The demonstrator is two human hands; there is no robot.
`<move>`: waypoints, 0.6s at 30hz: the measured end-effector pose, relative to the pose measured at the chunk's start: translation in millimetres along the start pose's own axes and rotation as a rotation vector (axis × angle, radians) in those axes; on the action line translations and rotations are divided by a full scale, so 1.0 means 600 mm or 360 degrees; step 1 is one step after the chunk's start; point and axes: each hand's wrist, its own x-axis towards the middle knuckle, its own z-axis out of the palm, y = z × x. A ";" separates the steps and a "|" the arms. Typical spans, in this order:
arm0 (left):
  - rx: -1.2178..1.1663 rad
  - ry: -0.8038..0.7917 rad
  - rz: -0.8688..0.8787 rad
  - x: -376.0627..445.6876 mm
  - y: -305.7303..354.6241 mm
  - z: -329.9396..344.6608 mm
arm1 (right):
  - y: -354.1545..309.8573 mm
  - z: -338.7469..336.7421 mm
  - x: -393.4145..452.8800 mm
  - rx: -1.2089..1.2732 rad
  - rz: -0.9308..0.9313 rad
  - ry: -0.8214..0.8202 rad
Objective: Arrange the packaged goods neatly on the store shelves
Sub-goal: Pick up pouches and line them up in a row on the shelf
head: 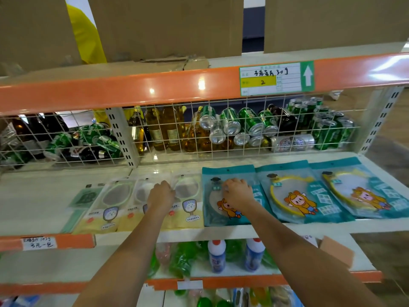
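Flat packets lie in a row on the white middle shelf [44, 202]. Three teal packets with a cartoon figure sit on the right: the leftmost teal packet [212, 216], a second teal packet [294, 196] and a third teal packet [358, 187]. To the left lie several clear-and-yellow packets, among them one [188, 202] by my left hand and another [110, 207] further left. My left hand [160, 196] pinches the upper edge of a clear-and-yellow packet. My right hand [238, 192] rests on the leftmost teal packet with fingers curled at its top; its fingertips are hidden.
A white wire grid [243, 129] backs the shelf, with green cans [230, 122] and amber bottles [168, 129] behind it. An orange shelf rail [132, 89] runs overhead with a price label [276, 78]. The lower shelf holds blue-and-white bottles [217, 255]. Cardboard boxes [166, 25] stand on top.
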 end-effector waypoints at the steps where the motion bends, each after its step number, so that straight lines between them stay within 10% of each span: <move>1: 0.0015 0.0009 0.0011 -0.001 -0.001 0.002 | 0.000 0.000 -0.002 0.0000 0.0001 -0.0007; 18: 0.0512 0.0010 0.0304 -0.037 -0.025 -0.048 | -0.039 -0.032 0.035 -0.0370 -0.0188 -0.0220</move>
